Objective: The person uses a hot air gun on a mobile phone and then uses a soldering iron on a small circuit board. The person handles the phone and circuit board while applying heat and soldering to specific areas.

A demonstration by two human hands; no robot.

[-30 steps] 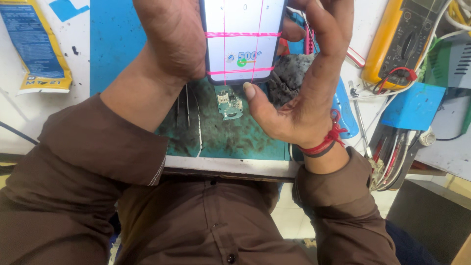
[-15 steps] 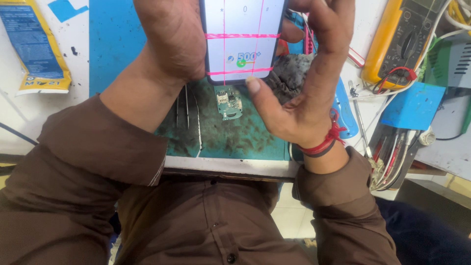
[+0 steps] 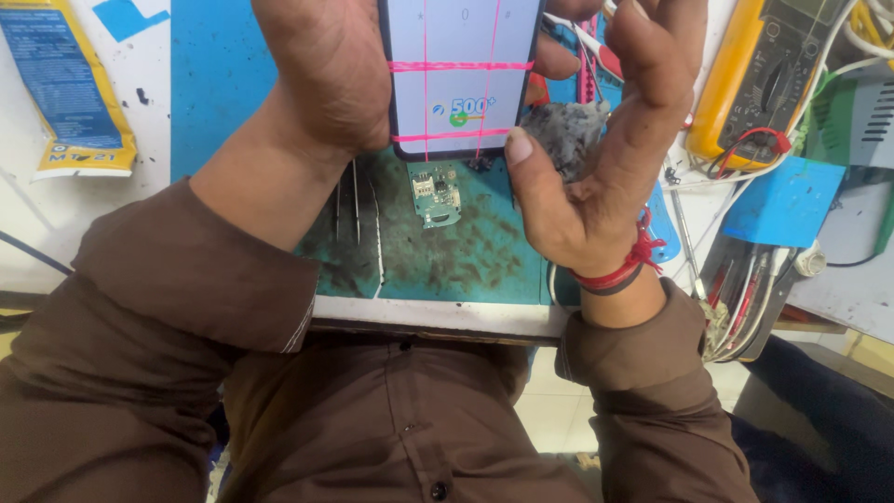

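Head view. Smartphone (image 3: 463,79) at 12 o'clock, upright between both hands above the bench, upper part cut off by the frame edge. Lit white screen with dark bezel, small blue and green graphic near the lower edge. Bound by thin pink rubber bands (image 3: 461,66): two horizontal, two roughly vertical, crossing over the glass. Left hand (image 3: 321,79) at 11 o'clock, grip closed around the phone's left edge, back of the hand toward the camera. Right hand (image 3: 605,168) at 1 o'clock, grip closed on the phone's right edge, thumb tip pressed at the lower right corner, fingers curled over the far side. Red thread bracelet (image 3: 619,270) at the right wrist. Brown shirt sleeves on both forearms.

Below the phone, at centre, blue-green work mat (image 3: 466,261), heavily stained with dark marks. Small green circuit board (image 3: 436,196) flat on the mat just under the phone's lower edge. Tweezers (image 3: 357,214) lying on the mat at 9 o'clock of the board. Yellow multimeter (image 3: 768,74) at 2 o'clock, red lead coiled beside it. Bundle of hand tools (image 3: 745,307) at 4 o'clock. Yellow and blue packet (image 3: 65,93) on the white bench (image 3: 37,214) at 10 o'clock.
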